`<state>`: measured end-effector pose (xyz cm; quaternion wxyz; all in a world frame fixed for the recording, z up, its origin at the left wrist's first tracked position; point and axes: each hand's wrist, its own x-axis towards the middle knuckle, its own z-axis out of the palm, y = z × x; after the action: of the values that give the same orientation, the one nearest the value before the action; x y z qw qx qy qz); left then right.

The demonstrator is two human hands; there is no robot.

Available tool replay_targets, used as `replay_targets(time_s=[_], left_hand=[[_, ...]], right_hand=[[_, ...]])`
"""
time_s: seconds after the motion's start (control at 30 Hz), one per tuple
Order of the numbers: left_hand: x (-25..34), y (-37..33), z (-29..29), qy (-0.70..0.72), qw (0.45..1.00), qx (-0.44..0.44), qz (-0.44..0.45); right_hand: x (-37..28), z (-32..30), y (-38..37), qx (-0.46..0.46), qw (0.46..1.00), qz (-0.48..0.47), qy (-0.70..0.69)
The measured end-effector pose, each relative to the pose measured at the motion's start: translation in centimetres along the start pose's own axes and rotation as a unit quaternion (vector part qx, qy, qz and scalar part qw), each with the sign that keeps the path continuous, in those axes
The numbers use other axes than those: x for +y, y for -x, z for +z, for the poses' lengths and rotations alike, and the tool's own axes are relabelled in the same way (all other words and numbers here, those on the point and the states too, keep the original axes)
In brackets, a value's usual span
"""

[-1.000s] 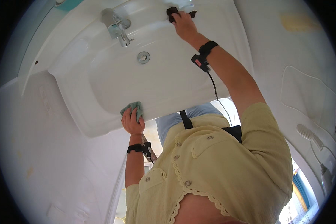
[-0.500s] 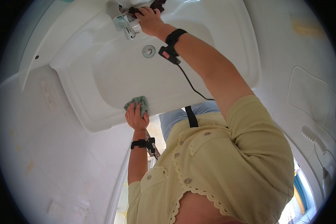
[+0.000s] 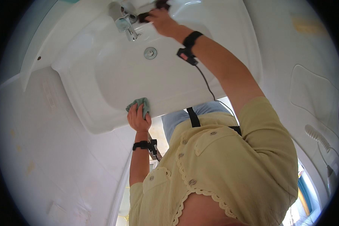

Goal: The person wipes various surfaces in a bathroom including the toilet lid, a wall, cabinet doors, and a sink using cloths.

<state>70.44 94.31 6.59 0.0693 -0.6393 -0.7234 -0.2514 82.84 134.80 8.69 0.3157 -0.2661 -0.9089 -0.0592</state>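
R hand (image 3: 162,22) w/ dk cloth (image 3: 143,17)

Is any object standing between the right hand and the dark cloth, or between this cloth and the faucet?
Nothing visible: the right hand is on the dark cloth, and no object shows between the cloth's left end and the faucet beside it.

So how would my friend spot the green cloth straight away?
Find the big white sink, then its edge nearest the yellow shirt. There the left hand holds the crumpled green cloth. Its colour sets it apart from the dark cloth in the right hand, near the tap.
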Motion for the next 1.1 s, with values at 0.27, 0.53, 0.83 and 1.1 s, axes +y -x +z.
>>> replay_targets(time_s=[0.27,0.53,0.83,1.1], left_hand=[[-0.7,3.5,-2.1,-0.027,0.999,-0.006,-0.030],[-1.0,2.0,-0.6,-0.016,0.999,-0.016,-0.029],[-1.1,1.5,0.2,-0.022,0.999,-0.027,-0.031],[-1.6,0.8,0.7,-0.023,1.000,0.012,-0.006]], right_hand=[[-0.1,-1.2,1.6,-0.093,0.994,-0.006,-0.062],[15.4,-12.1,12.7,-0.022,0.976,0.181,0.118],[15.7,-15.1,8.1,0.002,0.983,0.142,0.120],[13.4,-16.5,16.3,-0.059,0.967,0.160,0.191]])
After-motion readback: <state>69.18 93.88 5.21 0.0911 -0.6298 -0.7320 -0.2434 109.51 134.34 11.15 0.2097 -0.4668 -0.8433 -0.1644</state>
